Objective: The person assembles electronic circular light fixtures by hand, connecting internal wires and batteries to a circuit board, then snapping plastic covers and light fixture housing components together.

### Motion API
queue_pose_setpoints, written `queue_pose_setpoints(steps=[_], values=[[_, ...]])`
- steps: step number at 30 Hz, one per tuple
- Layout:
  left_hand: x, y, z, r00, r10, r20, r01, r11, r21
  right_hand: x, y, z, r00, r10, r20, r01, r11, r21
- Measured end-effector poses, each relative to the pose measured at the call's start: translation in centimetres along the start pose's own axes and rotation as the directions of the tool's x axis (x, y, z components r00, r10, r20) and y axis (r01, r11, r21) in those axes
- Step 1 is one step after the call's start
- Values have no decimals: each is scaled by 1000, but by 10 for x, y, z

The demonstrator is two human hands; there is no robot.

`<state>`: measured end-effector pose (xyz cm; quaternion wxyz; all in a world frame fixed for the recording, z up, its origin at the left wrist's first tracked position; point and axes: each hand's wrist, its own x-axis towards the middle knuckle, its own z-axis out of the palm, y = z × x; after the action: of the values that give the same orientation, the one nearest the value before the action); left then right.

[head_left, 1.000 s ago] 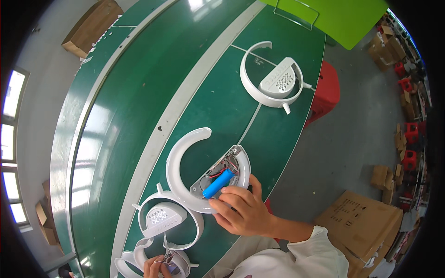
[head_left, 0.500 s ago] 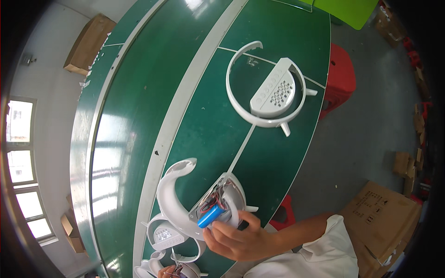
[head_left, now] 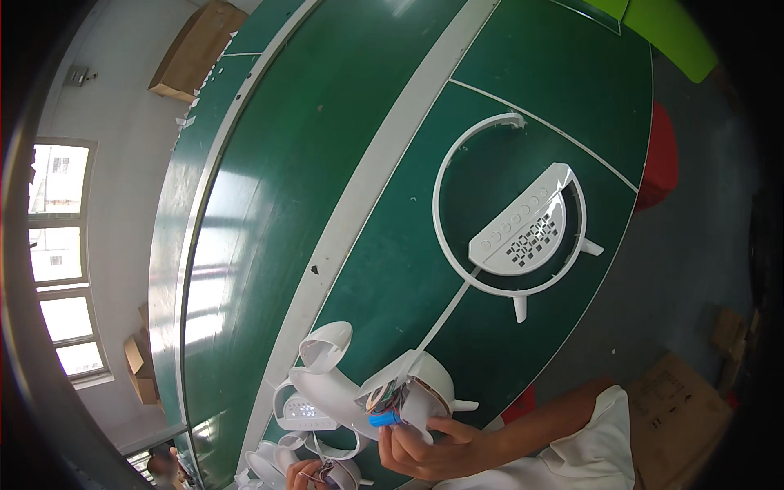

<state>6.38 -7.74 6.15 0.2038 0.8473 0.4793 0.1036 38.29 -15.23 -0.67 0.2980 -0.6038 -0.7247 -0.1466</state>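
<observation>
Housing, white, opened, tilted; right hand gripping it, fingers curled, one tip against blue cylinder (wires bunched beside). Best held steady, wires unpinched.

Assembly workshop | long green workbench | cardboard boxes | exposed device wiring

Green worktop, pale wall, grey floor.
Bright windows line the wall at left — a brown carton sits above them — while a red stool (partly hidden) and a cardboard box occupy the right, below a lime-green panel.
</observation>
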Motion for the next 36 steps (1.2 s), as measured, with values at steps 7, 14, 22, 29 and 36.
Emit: queue_pose_setpoints(steps=[7, 14, 22, 29, 36], values=[[-1, 0, 2, 1000, 12, 6, -12, 1000, -4, -2, 0, 0, 1000, 0, -15, 0, 1000, -8], [-3, -2, 1, 999, 32, 11, -31, 999, -6, -6, -5, 2, 1000, -19, -18, 19, 1000, 16], [-5, -5, 2, 1000, -6, -1, 6, 1000, 10, -9, -10, 9, 999, -29, -32, 29, 1000, -4], [-3, -2, 4, 1000, 22, -4, -22, 997, 73, -14, -11, 9, 998, -50, -36, 52, 998, 42], [12, 2, 7, 998, 33, -45, -32, 999, 25, 4, 12, 1, 1000, 11, -5, -11, 1000, 1]])
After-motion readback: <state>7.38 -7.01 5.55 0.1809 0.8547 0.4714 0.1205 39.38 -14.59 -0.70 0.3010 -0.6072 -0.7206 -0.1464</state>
